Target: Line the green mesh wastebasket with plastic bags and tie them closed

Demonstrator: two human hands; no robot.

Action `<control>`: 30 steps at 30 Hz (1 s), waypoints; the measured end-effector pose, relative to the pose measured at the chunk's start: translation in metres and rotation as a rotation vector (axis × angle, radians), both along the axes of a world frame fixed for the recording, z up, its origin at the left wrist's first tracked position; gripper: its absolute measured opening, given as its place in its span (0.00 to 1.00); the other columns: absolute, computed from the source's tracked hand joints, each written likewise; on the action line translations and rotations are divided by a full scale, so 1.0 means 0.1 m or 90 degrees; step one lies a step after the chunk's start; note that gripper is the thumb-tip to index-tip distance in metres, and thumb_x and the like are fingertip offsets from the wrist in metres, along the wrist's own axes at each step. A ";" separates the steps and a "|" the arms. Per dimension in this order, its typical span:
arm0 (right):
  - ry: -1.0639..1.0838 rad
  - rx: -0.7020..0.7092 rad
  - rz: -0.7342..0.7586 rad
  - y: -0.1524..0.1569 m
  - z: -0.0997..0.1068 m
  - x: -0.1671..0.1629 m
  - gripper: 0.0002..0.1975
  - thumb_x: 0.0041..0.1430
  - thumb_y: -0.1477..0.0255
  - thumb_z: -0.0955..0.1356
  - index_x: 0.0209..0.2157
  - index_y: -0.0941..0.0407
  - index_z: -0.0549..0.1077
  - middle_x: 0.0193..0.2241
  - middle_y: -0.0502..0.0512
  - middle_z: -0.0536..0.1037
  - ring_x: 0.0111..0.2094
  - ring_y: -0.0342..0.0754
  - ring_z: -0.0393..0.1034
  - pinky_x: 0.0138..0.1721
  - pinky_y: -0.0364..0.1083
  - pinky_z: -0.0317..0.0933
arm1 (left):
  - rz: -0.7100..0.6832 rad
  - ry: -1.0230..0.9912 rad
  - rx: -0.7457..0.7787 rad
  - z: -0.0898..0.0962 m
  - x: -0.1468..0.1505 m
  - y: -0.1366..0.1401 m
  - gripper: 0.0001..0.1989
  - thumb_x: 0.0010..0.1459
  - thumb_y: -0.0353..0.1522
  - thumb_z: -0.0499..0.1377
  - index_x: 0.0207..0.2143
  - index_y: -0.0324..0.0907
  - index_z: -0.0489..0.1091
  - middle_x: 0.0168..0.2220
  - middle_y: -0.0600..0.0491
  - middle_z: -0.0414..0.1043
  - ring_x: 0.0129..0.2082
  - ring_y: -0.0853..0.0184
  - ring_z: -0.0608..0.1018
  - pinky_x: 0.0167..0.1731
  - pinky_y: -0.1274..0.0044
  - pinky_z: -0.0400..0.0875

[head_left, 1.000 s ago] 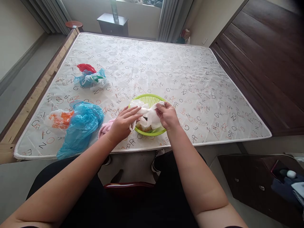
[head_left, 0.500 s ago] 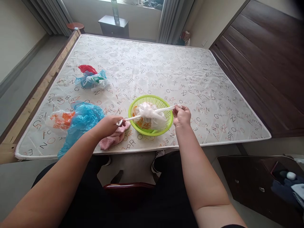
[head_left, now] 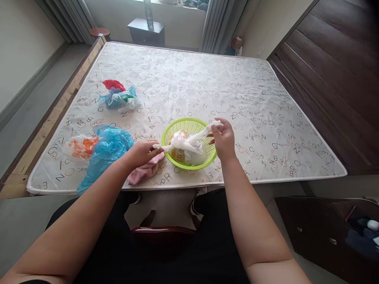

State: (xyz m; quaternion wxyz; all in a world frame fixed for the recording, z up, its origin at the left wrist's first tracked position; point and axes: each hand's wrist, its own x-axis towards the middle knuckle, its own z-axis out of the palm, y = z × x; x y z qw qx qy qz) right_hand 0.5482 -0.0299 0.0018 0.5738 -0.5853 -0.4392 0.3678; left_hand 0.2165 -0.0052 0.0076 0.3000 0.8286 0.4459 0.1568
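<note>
— Hands first, head view: where are they?
— Left hand [head_left: 142, 152] pinches one handle of the white plastic bag [head_left: 186, 145]; right hand [head_left: 224, 138] pinches the other.
— And the bag?
— Inside the round green plastic basket [head_left: 204, 157] on the mattress [head_left: 207, 86], handles stretched left-right, one each side of the basket.

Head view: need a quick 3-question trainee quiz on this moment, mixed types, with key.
1. True or false: the knotted white plastic bag sits in the round green plastic basket.
2. What does the left hand pinch?
A. the bag's handle
B. the crumpled blue plastic bag
C. the basket's rim
3. What lies under the left hand, beside the basket?

Key:
1. True.
2. A; the right hand pinches the other handle.
3. The folded pink cloth.
</note>
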 end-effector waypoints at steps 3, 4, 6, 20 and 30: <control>-0.018 -0.080 0.106 0.03 -0.07 0.00 0.42 0.58 0.48 0.73 0.68 0.47 0.59 0.54 0.61 0.77 0.45 0.53 0.78 0.33 0.47 0.78 | 0.007 -0.017 0.002 -0.02 0.08 -0.02 0.24 0.66 0.48 0.54 0.22 0.42 0.65 0.24 0.55 0.66 0.26 0.68 0.69 0.30 0.75 0.62; -0.045 -0.099 0.143 0.03 -0.09 0.01 0.43 0.58 0.48 0.73 0.69 0.48 0.58 0.57 0.62 0.76 0.49 0.56 0.77 0.39 0.51 0.79 | 0.008 -0.019 0.002 -0.03 0.10 -0.03 0.24 0.66 0.48 0.54 0.22 0.42 0.64 0.23 0.55 0.65 0.26 0.68 0.68 0.29 0.75 0.62; -0.142 -0.100 0.223 0.00 -0.10 0.00 0.45 0.56 0.49 0.75 0.69 0.46 0.59 0.64 0.64 0.70 0.59 0.62 0.71 0.52 0.60 0.76 | 0.012 -0.019 -0.003 -0.06 0.12 -0.06 0.24 0.66 0.48 0.53 0.21 0.42 0.63 0.22 0.56 0.64 0.25 0.69 0.67 0.28 0.75 0.61; -0.468 -0.007 0.311 -0.03 -0.17 -0.15 0.08 0.61 0.66 0.74 0.42 0.50 0.78 0.69 0.58 0.63 0.71 0.62 0.58 0.67 0.67 0.59 | 0.068 -0.133 0.092 -0.16 0.17 -0.07 0.18 0.66 0.41 0.57 0.25 0.43 0.70 0.26 0.55 0.69 0.27 0.68 0.72 0.31 0.75 0.66; -0.567 -0.021 0.268 -0.05 -0.24 -0.27 0.08 0.57 0.80 0.70 0.36 0.53 0.78 0.65 0.60 0.69 0.64 0.61 0.68 0.63 0.64 0.65 | 0.093 -0.133 0.103 -0.17 0.18 -0.07 0.18 0.66 0.43 0.58 0.27 0.43 0.73 0.31 0.51 0.74 0.31 0.65 0.76 0.35 0.73 0.72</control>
